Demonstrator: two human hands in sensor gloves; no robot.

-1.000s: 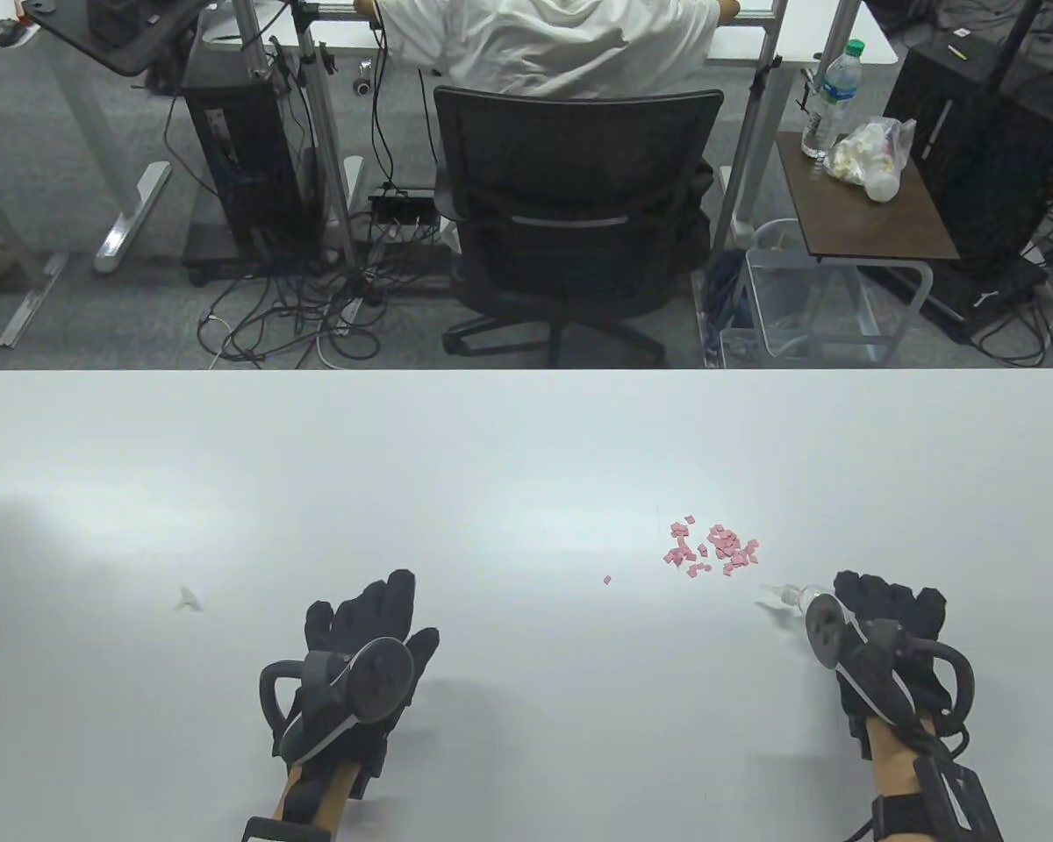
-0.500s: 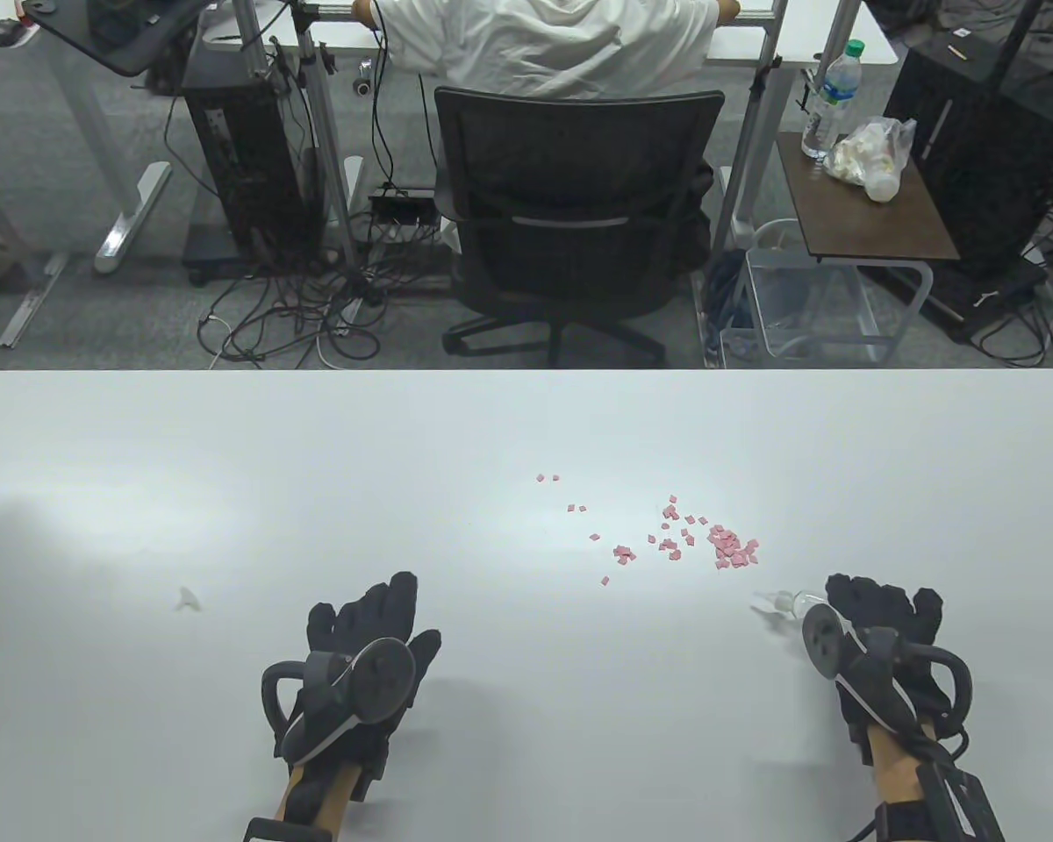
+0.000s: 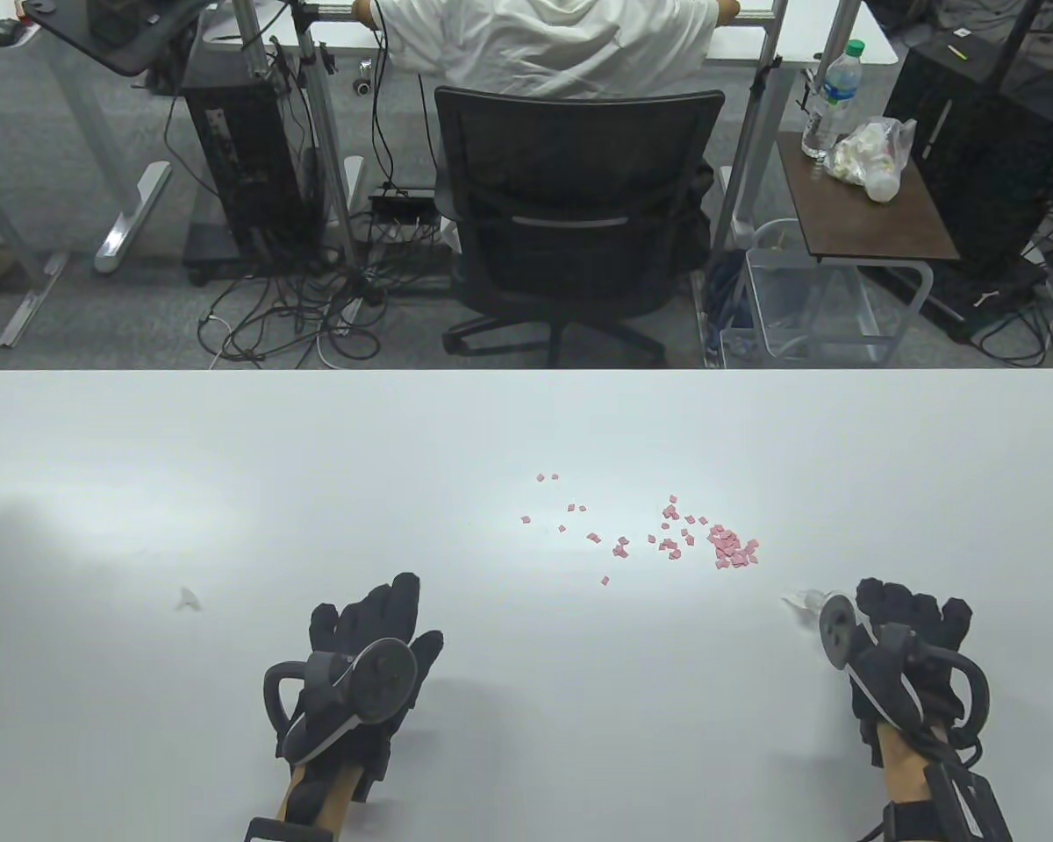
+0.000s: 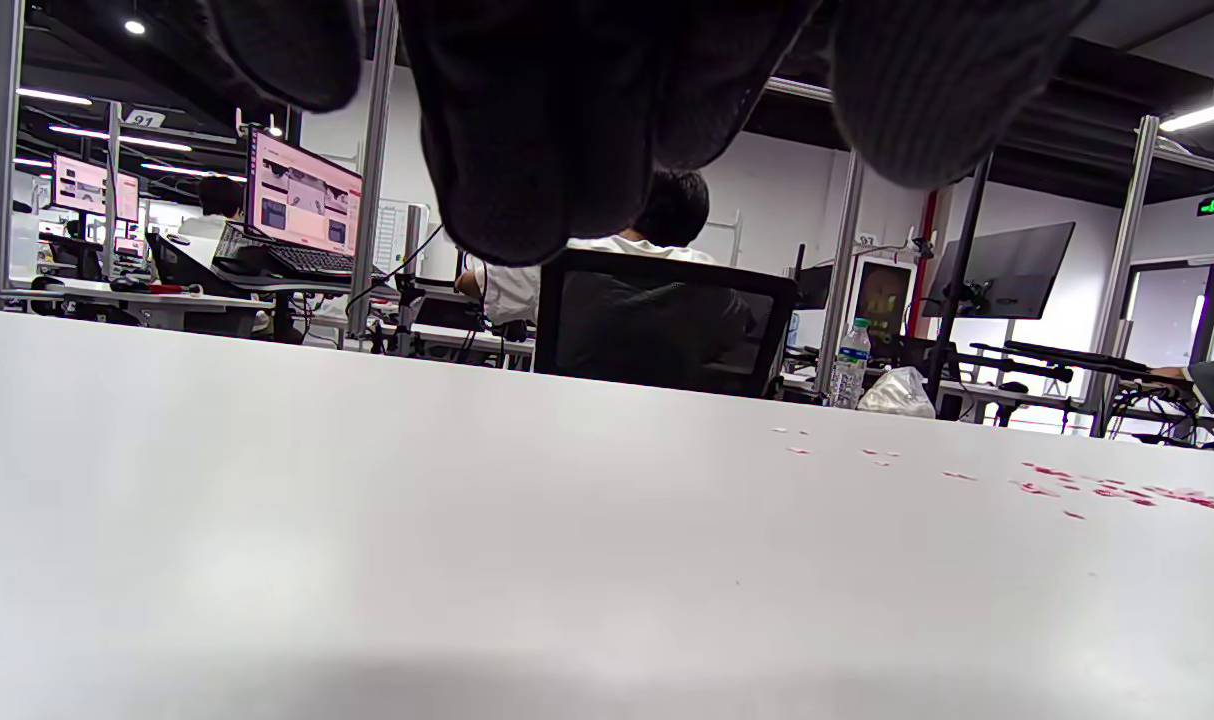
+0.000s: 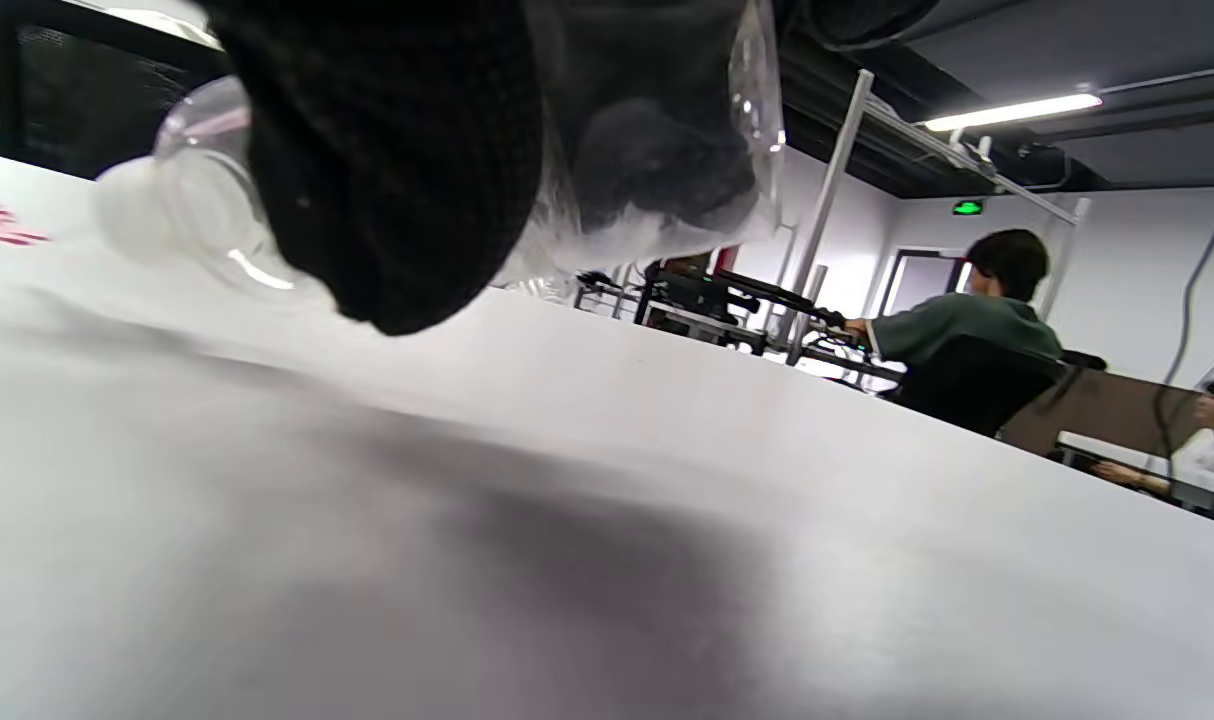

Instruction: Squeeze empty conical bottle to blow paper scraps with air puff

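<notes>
My right hand [image 3: 908, 627] grips the clear conical bottle [image 3: 805, 601] at the table's front right, its nozzle pointing left toward the scraps. In the right wrist view the bottle [image 5: 657, 150] shows between my gloved fingers [image 5: 387, 170], just above the table. Small pink paper scraps [image 3: 733, 548] lie in a cluster left of the bottle, with loose ones strewn further left [image 3: 579, 517]; they also show in the left wrist view [image 4: 1117, 490]. My left hand [image 3: 373, 645] rests flat on the table, holding nothing.
A small clear cap-like piece [image 3: 187, 601] lies on the white table [image 3: 228, 482] at the left. Beyond the far edge stand a black office chair [image 3: 575, 228] and a seated person.
A puff blew scraps from the cluster up and left across the table. My right hand with the bottle then drew back a little to the right. The left hand stayed put.
</notes>
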